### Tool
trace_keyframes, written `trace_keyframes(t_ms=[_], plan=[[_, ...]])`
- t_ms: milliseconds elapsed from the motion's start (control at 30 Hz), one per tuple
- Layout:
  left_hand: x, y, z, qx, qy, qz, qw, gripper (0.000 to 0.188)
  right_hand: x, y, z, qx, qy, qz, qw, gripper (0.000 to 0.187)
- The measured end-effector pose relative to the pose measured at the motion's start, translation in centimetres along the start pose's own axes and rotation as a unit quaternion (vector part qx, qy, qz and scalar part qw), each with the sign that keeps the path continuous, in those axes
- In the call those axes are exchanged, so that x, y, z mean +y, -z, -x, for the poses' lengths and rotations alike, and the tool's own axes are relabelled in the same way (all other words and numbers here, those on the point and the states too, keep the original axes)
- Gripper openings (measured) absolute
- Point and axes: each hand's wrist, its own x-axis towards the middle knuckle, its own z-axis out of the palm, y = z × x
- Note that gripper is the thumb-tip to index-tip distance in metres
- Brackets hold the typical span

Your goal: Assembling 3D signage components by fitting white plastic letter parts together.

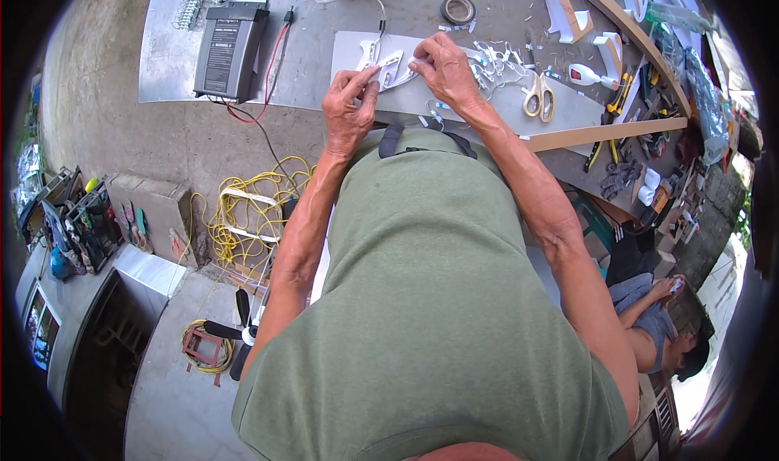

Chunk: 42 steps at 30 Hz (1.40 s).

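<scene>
Our big grey table (312, 43) holds a white board (346, 47). There, our left hand (349, 110) and right hand (449, 73), apart, both pinch a small white piece (392, 68). We seem to be fitting it; next needs a steady touch.

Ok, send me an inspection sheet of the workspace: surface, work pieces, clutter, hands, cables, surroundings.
Surface: grey metal table, crowded toward the right.
Work pieces: small white piece between the hands; white module string loosely heaped beside it.
Clutter: tape roll, scissors, assorted tools at right.
Hands: left hand and right hand at the white piece; exact grips unclear.
Cables: leads at dark box; yellow cable tangled below table.
Surroundings: another person lower right; fan lower left.
</scene>
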Motion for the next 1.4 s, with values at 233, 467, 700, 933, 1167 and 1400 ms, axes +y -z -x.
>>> trace_keyframes(t_ms=[233,467,700,933,1167,1400], plan=[[-1.7,1.5,-1.8,0.038,0.009,-0.083,0.996,0.029,-0.8,0.4,1.0,0.021,-0.036,-0.054,0.998,0.018],[-2.1,1.5,-3.3,-0.034,-0.001,-0.096,0.995,0.032,-2.6,0.2,4.2,-0.020,-0.210,-0.158,0.965,0.021],[-1.6,1.4,-3.9,-0.122,0.009,-0.065,0.990,0.038,-2.6,0.1,3.3,0.035,-0.019,-0.032,0.999,0.028],[-1.9,1.8,-4.9,-0.196,-0.073,-0.049,0.977,0.052,-3.1,-1.0,2.9,0.028,-0.004,0.023,0.999,0.030],[-2.6,1.4,-5.3,-0.247,-0.124,-0.093,0.957,0.051,-3.2,-1.4,2.8,0.031,0.036,0.126,0.991,0.029],[-1.6,0.1,-5.0,-0.232,-0.140,-0.171,0.947,0.060,-3.9,-2.1,2.9,0.105,-0.095,0.039,0.989,0.028]])
